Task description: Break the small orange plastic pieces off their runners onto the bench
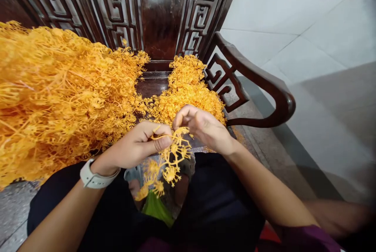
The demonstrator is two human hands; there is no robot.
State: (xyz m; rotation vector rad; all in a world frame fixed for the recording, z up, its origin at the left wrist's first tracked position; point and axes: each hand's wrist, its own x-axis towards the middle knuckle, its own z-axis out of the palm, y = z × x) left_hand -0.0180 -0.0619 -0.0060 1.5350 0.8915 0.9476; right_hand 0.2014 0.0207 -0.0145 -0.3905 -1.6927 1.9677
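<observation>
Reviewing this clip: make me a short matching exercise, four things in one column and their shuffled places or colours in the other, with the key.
Things
1. Wristband
2. Larger orange pile
3. Smaller orange pile
4. Loose sprig

Places or colours
A. Beside the curved wooden armrest
B. Pinched in the left hand
C. Pale, almost white
D. Reaching the picture's left edge

Pairs: 1-C, 2-D, 3-A, 4-B
</observation>
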